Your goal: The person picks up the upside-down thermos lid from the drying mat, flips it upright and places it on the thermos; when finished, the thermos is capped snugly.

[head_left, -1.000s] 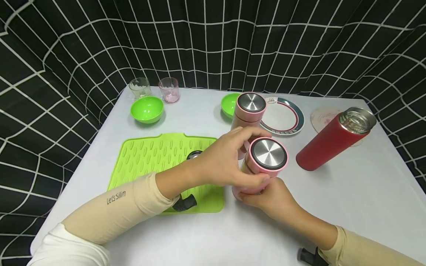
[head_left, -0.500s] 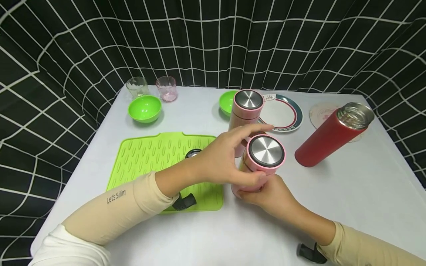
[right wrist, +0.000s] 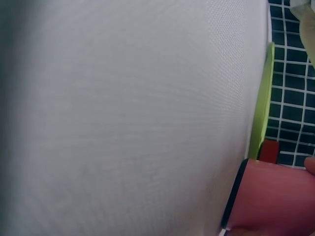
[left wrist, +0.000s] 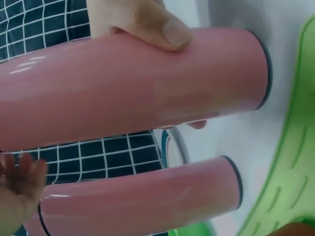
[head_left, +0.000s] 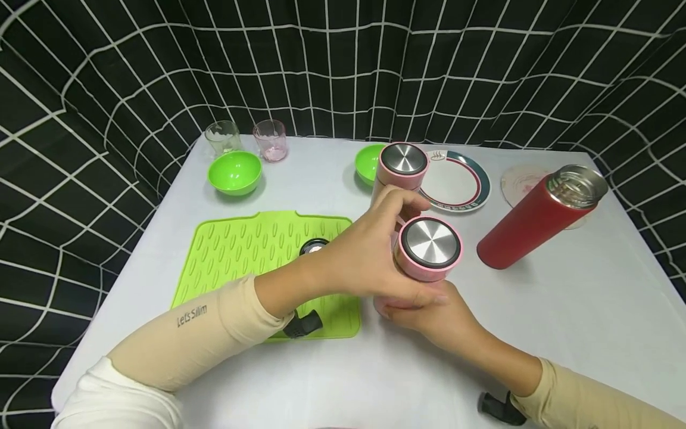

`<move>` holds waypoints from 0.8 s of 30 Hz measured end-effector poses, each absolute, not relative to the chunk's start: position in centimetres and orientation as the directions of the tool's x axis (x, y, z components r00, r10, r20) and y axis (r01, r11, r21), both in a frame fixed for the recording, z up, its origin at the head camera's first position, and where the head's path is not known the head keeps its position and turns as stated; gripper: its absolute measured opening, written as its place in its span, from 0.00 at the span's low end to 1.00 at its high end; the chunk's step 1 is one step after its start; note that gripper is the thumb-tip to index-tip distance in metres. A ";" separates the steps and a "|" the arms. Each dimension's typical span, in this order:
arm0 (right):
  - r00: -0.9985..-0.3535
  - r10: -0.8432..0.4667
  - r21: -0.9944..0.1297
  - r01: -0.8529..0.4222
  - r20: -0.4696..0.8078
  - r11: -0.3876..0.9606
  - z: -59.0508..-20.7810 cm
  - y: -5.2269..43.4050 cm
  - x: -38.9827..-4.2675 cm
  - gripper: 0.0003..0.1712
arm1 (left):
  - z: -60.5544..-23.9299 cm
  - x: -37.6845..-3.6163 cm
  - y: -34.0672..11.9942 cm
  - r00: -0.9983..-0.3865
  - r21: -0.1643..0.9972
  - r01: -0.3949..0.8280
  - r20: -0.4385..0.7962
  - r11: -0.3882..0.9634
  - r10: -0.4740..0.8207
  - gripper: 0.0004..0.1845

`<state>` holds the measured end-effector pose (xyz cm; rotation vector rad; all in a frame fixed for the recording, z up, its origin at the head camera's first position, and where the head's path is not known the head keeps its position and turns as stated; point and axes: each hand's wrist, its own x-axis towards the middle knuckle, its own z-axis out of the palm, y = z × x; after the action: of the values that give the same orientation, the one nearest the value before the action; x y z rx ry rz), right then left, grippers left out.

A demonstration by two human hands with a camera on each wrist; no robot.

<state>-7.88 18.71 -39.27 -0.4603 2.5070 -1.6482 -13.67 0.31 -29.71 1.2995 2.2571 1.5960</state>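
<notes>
A pink thermos bottle (head_left: 427, 273) with a brushed-metal lid top (head_left: 431, 242) stands in front of me. My left hand (head_left: 370, 256) curls round its upper part, thumb in front below the lid, fingers behind. Lower down, my right hand (head_left: 447, 319) grips the bottle's body, and its thumb presses the side in the left wrist view. Just behind stands a second pink thermos bottle (head_left: 404, 161), partly covered by my left hand. Its body (left wrist: 147, 196) shows beside the first bottle's in the left wrist view. The right wrist view catches the held bottle's lower end (right wrist: 275, 196).
A green ridged mat (head_left: 236, 250) lies at left, a black-rimmed round object (head_left: 314, 244) on it. Farther back are a green bowl (head_left: 234, 173), two glasses, another green bowl (head_left: 368, 164) and a rimmed plate (head_left: 455, 182). At right stands a lidless red thermos (head_left: 527, 226) near a pale plate.
My left fingers have drawn in and curled more behind the lid, while its thumb has slid slightly right and down. The right hand keeps its hold on the bottle.
</notes>
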 end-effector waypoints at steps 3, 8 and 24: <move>-0.951 -0.296 -0.902 -0.203 0.089 0.381 -39.5 19.0 -8.0 0.30 | -29.4 -13.8 0.6 -0.633 0.810 0.580 0.381 0.087 0.674 0.41; -0.949 -0.298 -0.912 -0.211 0.105 0.352 -39.5 19.2 -8.1 0.27 | -29.2 -14.0 0.8 -0.595 0.816 0.576 0.378 0.047 0.709 0.43; -0.959 -0.281 -0.921 -0.135 0.029 0.366 -36.8 18.2 -7.2 0.24 | -29.9 -13.9 0.7 -0.604 0.872 0.489 0.347 -0.010 0.717 0.38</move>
<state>-7.20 18.17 -36.79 -0.3808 2.4846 -1.6541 -13.87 0.68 -29.94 1.2791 2.0569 1.6638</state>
